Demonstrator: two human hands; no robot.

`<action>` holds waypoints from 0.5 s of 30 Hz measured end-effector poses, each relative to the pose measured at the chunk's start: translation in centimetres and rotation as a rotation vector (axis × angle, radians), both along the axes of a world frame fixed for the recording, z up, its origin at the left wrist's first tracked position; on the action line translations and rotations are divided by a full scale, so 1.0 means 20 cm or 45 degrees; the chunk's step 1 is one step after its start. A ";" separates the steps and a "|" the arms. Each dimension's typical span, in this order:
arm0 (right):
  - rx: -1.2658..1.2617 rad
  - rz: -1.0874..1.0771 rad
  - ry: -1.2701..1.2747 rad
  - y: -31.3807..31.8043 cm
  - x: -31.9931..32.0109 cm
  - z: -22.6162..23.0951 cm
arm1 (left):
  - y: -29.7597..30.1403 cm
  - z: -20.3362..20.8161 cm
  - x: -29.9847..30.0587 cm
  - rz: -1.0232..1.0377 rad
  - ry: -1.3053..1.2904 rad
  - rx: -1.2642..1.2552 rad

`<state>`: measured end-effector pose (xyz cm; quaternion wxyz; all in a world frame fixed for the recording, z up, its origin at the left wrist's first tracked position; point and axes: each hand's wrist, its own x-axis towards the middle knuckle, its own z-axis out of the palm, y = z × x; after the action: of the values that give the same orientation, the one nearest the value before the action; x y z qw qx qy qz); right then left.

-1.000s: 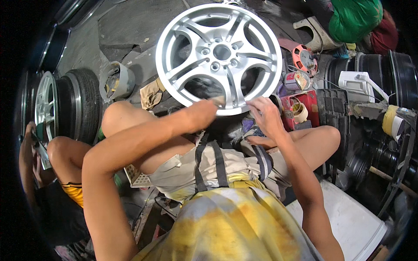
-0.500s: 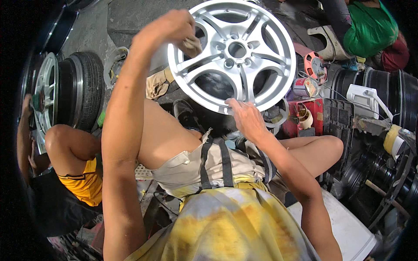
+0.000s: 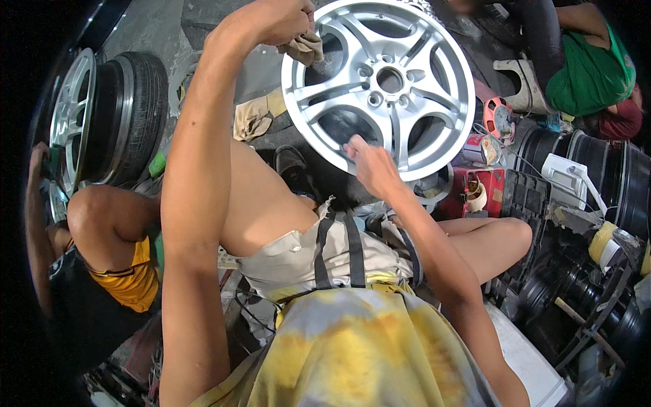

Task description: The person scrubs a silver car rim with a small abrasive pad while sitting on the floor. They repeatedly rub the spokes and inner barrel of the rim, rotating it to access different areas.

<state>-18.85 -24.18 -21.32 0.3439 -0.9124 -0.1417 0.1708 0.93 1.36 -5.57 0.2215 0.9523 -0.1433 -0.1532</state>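
A silver alloy wheel rim [image 3: 384, 117] with paired spokes and a round centre hole is in front of me, face up. My left hand [image 3: 288, 22] is closed around a beige rag [image 3: 305, 49], which hangs by the rim's upper left edge. Whether the rag touches the metal I cannot tell. At the rim's near edge is my right hand [image 3: 376, 169], its fingers curled over the lip and the thumb side upward. What supports the rim from below is mostly hidden.
To the left, a person in yellow shorts [image 3: 125, 288] handles another silver rim [image 3: 73, 122] beside a tyre [image 3: 146, 115]. Someone in green [image 3: 586, 71] sits far right. Black rims [image 3: 600, 139], a red box [image 3: 485, 186] and a paint can [image 3: 480, 149] crowd the right side.
The wheel rim has shifted a little to the right. My left hand has moved farther away with the rag. My right hand's fingers have gone from lying on the rim's edge to curling over it.
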 end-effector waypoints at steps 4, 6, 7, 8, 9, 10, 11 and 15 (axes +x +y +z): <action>0.273 -0.039 -0.161 0.23 0.19 -0.05 | -0.06 -0.06 0.03 -0.204 -0.154 0.022; 0.192 0.007 -0.102 0.21 0.18 -0.05 | -0.06 -0.08 0.04 -0.299 -0.190 0.049; 0.149 0.027 -0.075 0.18 0.16 -0.04 | -0.05 -0.09 0.04 -0.349 -0.210 0.062; 0.125 0.053 -0.094 0.11 0.11 -0.04 | -0.04 -0.09 0.04 -0.284 -0.214 0.030; 0.020 0.124 -0.025 0.04 0.08 0.02 | -0.02 -0.09 0.03 -0.217 -0.208 0.002; -0.080 0.198 0.043 -0.02 0.06 0.11 | 0.00 -0.09 0.00 -0.148 -0.200 -0.020; -0.183 0.264 0.107 -0.05 0.03 0.17 | 0.01 -0.08 -0.01 -0.116 -0.188 -0.005; -0.065 0.102 0.003 -0.04 -0.05 0.20 | -0.03 -0.02 -0.03 -0.071 -0.139 -0.007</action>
<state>-19.93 -25.03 -17.24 0.3135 -0.9143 -0.1731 0.1892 0.29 0.78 -5.87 0.2117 0.9543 -0.1819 -0.1068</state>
